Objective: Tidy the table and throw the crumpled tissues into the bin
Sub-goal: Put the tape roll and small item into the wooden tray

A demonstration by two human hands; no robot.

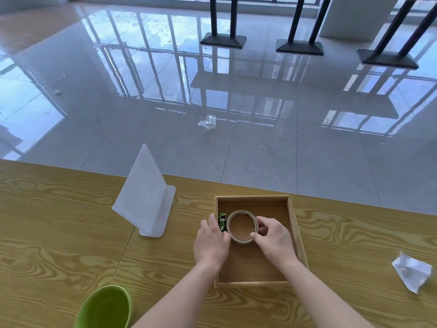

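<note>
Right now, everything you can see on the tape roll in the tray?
The tape roll is a pale beige ring with an open centre through which the brown floor of the wooden tray shows. It lies flat, hole up, in the tray's far-left part. The right hand pinches its right rim with thumb and fingers; the left hand touches its left side. A small green and black packet sits right beside it on the left. Its lower wall is partly hidden by the hands.

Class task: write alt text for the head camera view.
Two hands place a tape roll in a wooden tray: the left hand also touches a small green packet. A crumpled tissue and green bin remain on the table.
</note>
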